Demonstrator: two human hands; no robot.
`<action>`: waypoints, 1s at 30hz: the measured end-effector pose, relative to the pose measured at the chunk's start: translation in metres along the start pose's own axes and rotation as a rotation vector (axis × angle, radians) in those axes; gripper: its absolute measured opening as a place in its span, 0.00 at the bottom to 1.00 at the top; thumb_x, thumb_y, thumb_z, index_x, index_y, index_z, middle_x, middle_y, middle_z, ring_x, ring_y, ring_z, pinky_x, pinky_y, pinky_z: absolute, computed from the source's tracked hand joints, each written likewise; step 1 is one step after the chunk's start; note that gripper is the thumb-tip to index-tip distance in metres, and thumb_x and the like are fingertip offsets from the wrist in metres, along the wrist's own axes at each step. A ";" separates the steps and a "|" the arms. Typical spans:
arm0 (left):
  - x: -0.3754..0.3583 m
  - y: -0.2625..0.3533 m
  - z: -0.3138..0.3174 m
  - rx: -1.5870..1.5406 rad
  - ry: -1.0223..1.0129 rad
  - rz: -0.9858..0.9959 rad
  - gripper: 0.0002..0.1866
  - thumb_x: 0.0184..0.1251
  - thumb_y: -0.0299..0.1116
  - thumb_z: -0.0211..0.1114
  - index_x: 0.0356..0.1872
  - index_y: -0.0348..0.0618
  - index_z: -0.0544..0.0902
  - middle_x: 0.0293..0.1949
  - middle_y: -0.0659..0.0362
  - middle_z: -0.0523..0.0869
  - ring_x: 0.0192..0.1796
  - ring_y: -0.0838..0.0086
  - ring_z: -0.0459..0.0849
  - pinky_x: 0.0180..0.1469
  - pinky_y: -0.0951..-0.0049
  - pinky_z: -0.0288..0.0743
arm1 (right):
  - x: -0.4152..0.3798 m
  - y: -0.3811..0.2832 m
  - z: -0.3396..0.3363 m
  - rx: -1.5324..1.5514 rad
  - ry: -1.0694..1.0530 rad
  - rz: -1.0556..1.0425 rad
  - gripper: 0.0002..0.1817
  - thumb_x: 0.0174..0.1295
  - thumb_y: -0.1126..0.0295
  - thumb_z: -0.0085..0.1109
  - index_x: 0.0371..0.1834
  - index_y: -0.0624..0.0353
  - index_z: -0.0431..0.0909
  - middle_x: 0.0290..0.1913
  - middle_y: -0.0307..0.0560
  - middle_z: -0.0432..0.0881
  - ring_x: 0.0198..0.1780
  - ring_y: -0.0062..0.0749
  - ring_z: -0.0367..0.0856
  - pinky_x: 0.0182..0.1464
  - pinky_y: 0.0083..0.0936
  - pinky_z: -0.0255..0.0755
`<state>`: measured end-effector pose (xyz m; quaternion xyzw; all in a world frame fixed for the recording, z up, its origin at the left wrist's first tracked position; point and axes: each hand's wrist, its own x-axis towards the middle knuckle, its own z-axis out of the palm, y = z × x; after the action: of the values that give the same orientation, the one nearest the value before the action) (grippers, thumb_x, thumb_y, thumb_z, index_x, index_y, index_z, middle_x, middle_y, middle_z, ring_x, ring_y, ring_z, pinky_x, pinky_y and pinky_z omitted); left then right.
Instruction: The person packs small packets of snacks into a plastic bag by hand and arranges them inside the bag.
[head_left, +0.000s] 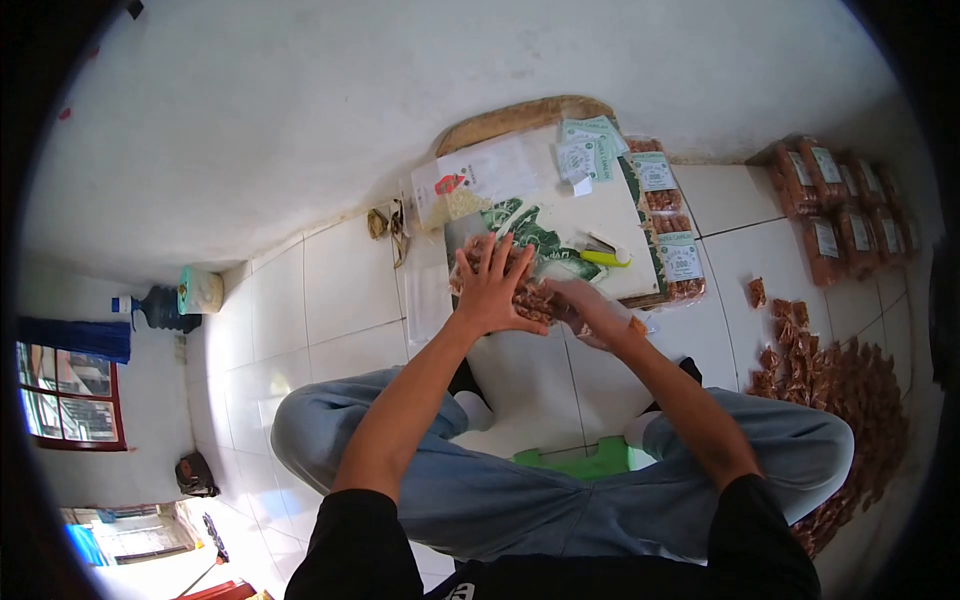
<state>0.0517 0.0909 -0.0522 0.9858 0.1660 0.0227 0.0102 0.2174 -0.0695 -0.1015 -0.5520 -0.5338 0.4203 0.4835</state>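
A clear plastic bag of small reddish-brown packets [530,300] lies at the near edge of the low board [630,235]. My left hand [490,285] rests flat on top of it with the fingers spread. My right hand [595,315] is at the bag's right end, its fingers curled round the plastic. Beyond my right hand, a yellow-green stapler [605,257] sits on the board. Printed labels [585,155] and clear printed bags [480,175] lie at the board's far side.
Filled, labelled bags [680,255] lie along the board's right edge. More filled bags [825,235] are stacked by the wall. Loose small packets [850,400] form a heap on the right. A green stool [590,460] is between my legs, and a tub [200,290] stands at left.
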 end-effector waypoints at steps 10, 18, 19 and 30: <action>0.001 -0.001 -0.001 0.007 -0.024 0.004 0.74 0.24 0.91 0.54 0.77 0.54 0.56 0.78 0.43 0.49 0.79 0.44 0.40 0.63 0.16 0.31 | 0.007 -0.009 -0.002 -0.148 0.068 -0.097 0.34 0.44 0.89 0.62 0.60 0.56 0.76 0.56 0.52 0.78 0.60 0.47 0.74 0.61 0.36 0.69; 0.002 -0.001 -0.003 -0.006 -0.032 0.016 0.75 0.24 0.91 0.56 0.78 0.54 0.55 0.77 0.42 0.48 0.79 0.43 0.40 0.63 0.16 0.30 | 0.027 -0.004 0.000 -0.440 -0.043 -0.210 0.26 0.50 0.85 0.57 0.55 0.54 0.77 0.47 0.51 0.82 0.43 0.56 0.80 0.43 0.39 0.76; 0.002 -0.001 -0.004 0.003 -0.043 0.017 0.75 0.24 0.90 0.56 0.78 0.54 0.55 0.77 0.42 0.48 0.79 0.44 0.40 0.63 0.16 0.30 | 0.025 -0.004 0.007 -0.437 -0.040 -0.209 0.26 0.50 0.85 0.57 0.55 0.54 0.77 0.47 0.51 0.82 0.43 0.56 0.80 0.43 0.39 0.76; 0.002 -0.002 -0.006 -0.022 -0.078 0.010 0.74 0.25 0.89 0.59 0.78 0.55 0.53 0.78 0.44 0.46 0.80 0.44 0.38 0.63 0.16 0.31 | 0.001 0.014 0.003 -0.427 0.139 -0.389 0.29 0.57 0.83 0.62 0.65 0.57 0.70 0.57 0.56 0.77 0.54 0.47 0.78 0.57 0.36 0.73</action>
<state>0.0526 0.0934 -0.0466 0.9866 0.1601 -0.0137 0.0273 0.2173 -0.0678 -0.1161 -0.5559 -0.6715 0.1590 0.4634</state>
